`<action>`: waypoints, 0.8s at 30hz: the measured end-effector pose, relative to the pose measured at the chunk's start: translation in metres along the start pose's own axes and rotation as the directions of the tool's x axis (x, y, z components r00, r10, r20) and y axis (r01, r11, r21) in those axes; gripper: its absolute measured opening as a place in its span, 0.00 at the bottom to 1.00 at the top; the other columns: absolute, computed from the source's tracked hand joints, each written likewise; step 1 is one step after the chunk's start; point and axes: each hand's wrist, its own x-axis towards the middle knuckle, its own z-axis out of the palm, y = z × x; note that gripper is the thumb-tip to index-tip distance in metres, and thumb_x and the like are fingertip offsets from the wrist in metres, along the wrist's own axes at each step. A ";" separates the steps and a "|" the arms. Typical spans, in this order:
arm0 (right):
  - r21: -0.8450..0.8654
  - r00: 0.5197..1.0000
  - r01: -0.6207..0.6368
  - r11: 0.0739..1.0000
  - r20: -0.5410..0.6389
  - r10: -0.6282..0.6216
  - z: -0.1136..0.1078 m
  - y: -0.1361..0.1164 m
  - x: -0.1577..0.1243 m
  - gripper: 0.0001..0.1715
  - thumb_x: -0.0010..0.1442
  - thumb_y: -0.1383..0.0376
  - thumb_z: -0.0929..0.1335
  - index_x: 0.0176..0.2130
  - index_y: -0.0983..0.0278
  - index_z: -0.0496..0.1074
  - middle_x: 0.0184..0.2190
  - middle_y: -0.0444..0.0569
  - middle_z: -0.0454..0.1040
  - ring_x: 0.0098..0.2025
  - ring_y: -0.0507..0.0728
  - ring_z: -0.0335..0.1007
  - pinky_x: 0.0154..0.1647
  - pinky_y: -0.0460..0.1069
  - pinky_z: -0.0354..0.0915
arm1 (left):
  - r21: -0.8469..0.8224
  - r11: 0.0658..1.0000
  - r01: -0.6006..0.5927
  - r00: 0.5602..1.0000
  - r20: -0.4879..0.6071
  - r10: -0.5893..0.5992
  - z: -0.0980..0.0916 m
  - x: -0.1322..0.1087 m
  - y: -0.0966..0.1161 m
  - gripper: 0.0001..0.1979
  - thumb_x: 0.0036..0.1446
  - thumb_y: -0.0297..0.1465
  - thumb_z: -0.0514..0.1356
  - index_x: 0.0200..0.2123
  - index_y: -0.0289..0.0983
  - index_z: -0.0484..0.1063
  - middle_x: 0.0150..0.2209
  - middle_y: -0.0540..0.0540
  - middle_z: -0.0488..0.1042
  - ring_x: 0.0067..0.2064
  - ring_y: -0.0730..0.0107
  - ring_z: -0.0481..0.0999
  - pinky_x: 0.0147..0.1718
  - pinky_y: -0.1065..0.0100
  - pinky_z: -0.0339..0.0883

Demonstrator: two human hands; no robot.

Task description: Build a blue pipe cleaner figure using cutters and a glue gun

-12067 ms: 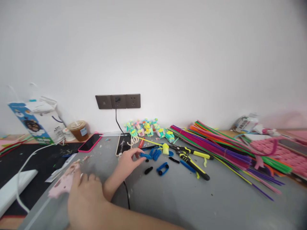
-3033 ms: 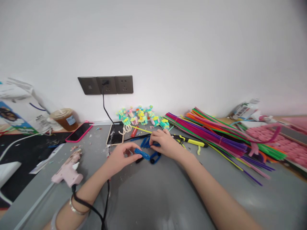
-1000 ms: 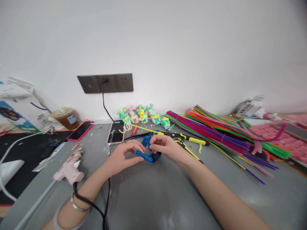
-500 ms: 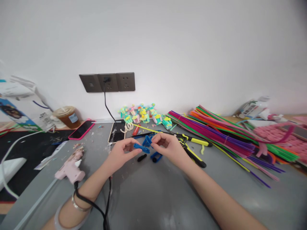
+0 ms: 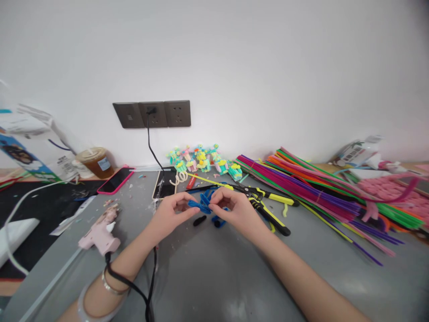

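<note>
Both hands are raised close together over the grey table, pinching a bent blue pipe cleaner (image 5: 200, 206). My left hand (image 5: 172, 210) grips its left end between thumb and forefinger. On the other side, my right hand (image 5: 231, 204) has its thumb and fingers closed on the right part of the blue piece. More blue pipe cleaner shows just behind and below the fingers, partly covered by them. A small black piece (image 5: 200, 220) lies on the table under the hands, beside a rolled blue and black piece (image 5: 218, 222).
Yellow-and-black pliers (image 5: 268, 212) lie right of my right hand, before a large bundle of coloured pipe cleaners (image 5: 301, 192). Small pastel figures (image 5: 203, 161) stand by the wall. To the left are a pink glue gun (image 5: 100, 237), a phone (image 5: 116, 180) and a drink cup (image 5: 95, 162).
The two blue parts between my hands have come closer and now overlap. My right fingertips sit slightly nearer the left hand, and the whole view has shifted a little.
</note>
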 end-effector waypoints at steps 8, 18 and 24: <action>-0.001 0.999 -0.020 1.000 0.027 0.020 0.001 -0.001 0.000 0.06 0.56 0.64 0.70 0.29 0.63 0.71 0.27 0.46 0.73 0.30 0.54 0.70 0.32 0.48 0.67 | -0.025 0.999 -0.022 1.000 0.007 0.022 0.000 0.000 0.000 0.08 0.52 0.34 0.65 0.34 0.35 0.75 0.35 0.45 0.81 0.36 0.66 0.79 0.39 0.68 0.71; 0.091 1.000 -0.016 0.996 0.016 0.014 0.001 -0.004 0.001 0.06 0.56 0.64 0.71 0.31 0.62 0.71 0.29 0.45 0.73 0.31 0.54 0.71 0.33 0.49 0.67 | -0.091 0.996 0.022 1.000 -0.005 -0.022 -0.001 0.002 0.001 0.08 0.51 0.33 0.66 0.34 0.35 0.76 0.35 0.46 0.82 0.35 0.67 0.80 0.40 0.68 0.72; 0.120 1.000 -0.005 0.993 -0.014 0.007 0.002 -0.005 -0.001 0.06 0.56 0.64 0.72 0.31 0.62 0.71 0.29 0.45 0.73 0.32 0.54 0.71 0.35 0.50 0.67 | -0.164 0.983 0.081 0.997 -0.003 -0.082 -0.001 0.001 0.004 0.07 0.50 0.31 0.67 0.33 0.36 0.75 0.32 0.48 0.82 0.34 0.69 0.80 0.40 0.69 0.73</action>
